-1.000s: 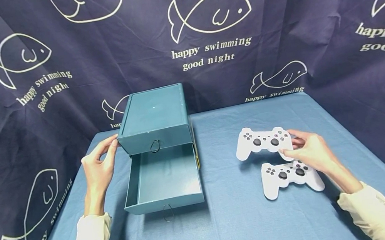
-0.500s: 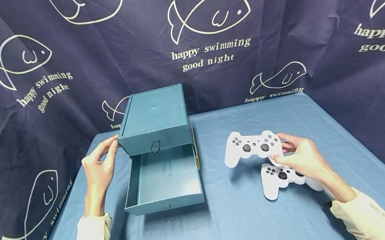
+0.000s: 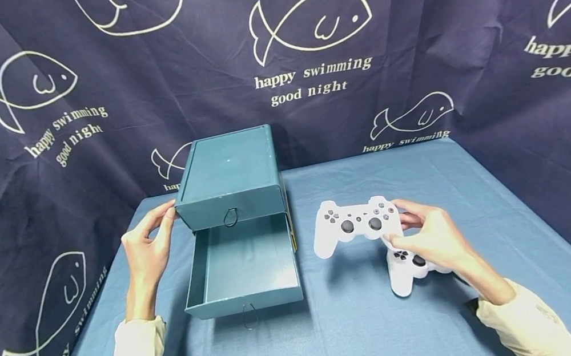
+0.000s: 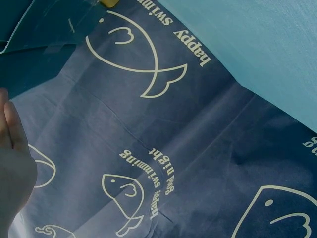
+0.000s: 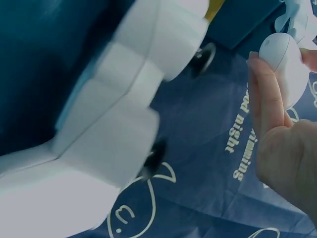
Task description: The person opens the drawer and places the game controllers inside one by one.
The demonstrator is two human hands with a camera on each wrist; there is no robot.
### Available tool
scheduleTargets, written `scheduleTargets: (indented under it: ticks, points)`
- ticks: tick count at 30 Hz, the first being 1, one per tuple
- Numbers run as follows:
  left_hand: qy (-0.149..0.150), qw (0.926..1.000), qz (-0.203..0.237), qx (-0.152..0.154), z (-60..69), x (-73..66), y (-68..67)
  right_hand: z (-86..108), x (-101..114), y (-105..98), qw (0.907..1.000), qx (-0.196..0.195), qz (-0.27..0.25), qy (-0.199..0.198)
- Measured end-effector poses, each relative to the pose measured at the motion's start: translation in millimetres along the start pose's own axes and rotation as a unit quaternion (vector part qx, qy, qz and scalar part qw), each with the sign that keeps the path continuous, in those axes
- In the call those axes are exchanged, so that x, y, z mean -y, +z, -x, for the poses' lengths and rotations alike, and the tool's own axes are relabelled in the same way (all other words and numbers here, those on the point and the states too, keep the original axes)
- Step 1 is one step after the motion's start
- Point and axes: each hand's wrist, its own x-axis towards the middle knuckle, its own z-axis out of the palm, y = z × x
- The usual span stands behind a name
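A teal two-drawer box (image 3: 227, 163) stands left of centre in the head view, its lower drawer (image 3: 271, 301) pulled out with a bare floor. At the box's front left edge, my left hand (image 3: 146, 246) pinches with thumb and fingertips; part of it shows in the left wrist view. My right hand (image 3: 438, 238) grips one white game controller (image 3: 328, 234) by its right handle, raised above the table right of the drawer. A second white game controller (image 3: 401, 276) lies on the cloth, partly hidden beneath that hand. It looms large in the right wrist view.
Blue cloth covers the table (image 3: 351, 326). A dark blue curtain (image 3: 321, 123) with white fish drawings hangs behind and on both sides. Thin wire-loop pulls (image 3: 249, 318) hang from the drawer fronts. A yellow strip (image 3: 293, 239) shows on the box's right side.
My right hand has carried the held controller leftward and slightly nearer to me, covering more of the controller on the table. The left hand and the drawer box stay in place.
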Motion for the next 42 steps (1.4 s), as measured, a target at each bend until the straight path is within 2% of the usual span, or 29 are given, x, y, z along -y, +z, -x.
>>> scheduleTargets:
  ticks: [7, 15, 25, 39, 42]
  points:
    - [-0.004, 1.0000, 0.001, -0.004, 0.0, 5.4, 1.8, -1.7, 13.0, 7.2, 0.9998, 0.003, -0.009, -0.019]
    - [-0.002, 1.0000, 0.004, -0.002, -0.3, 1.4, 1.4, -3.4, 28.6, 13.8, 0.9992, 0.012, -0.033, -0.019]
    - [-0.003, 1.0000, 0.003, -0.002, -0.8, 3.7, 3.4, -9.5, 42.1, 29.9, 0.9976, 0.027, -0.057, -0.027]
    - [-0.008, 1.0000, 0.001, -0.003, 0.4, 5.1, 2.0, -12.7, 61.0, 54.8, 0.9891, 0.059, -0.125, -0.050]
    - [-0.009, 1.0000, 0.001, -0.003, 0.3, 1.0, 1.2, -12.7, 65.6, 60.1, 0.9863, 0.070, -0.140, -0.052]
